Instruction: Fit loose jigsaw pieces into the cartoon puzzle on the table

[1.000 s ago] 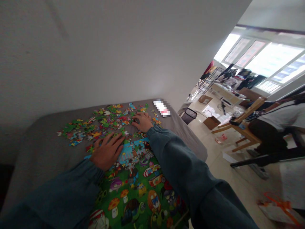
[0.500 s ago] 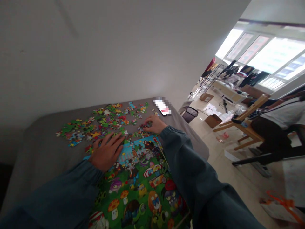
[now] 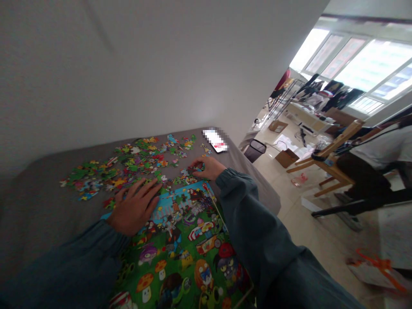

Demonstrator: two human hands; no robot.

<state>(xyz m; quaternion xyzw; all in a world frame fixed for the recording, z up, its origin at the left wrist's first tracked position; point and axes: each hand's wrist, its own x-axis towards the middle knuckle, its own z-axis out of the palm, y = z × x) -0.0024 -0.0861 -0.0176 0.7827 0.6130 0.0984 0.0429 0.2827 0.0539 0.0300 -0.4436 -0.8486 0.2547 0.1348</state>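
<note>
A colourful jigsaw puzzle (image 3: 180, 253) with cartoon figures on green lies in front of me, its light-blue strip along the far edge. My left hand (image 3: 135, 206) rests flat over its far left corner, fingers stretched and slightly apart, holding nothing. Beyond the far right corner, my right hand (image 3: 207, 167) is closed in a pinch on a small puzzle piece (image 3: 197, 167), low over other loose pieces. The fingers partly hide that piece. A wide spread of loose puzzle pieces (image 3: 128, 161) covers the cloth beyond both hands.
A grey cloth (image 3: 257, 180) covers the table, which stands against a pale wall (image 3: 144, 68). A lit phone (image 3: 215, 140) lies at the far right corner. Right of the table are a wooden chair (image 3: 337, 148), a seated person (image 3: 370, 167) and cardboard boxes (image 3: 287, 158) on the floor.
The view has shifted slightly, so the table sits further left in it. My left hand stays flat, and my right hand keeps its pinch with only slight finger movement.
</note>
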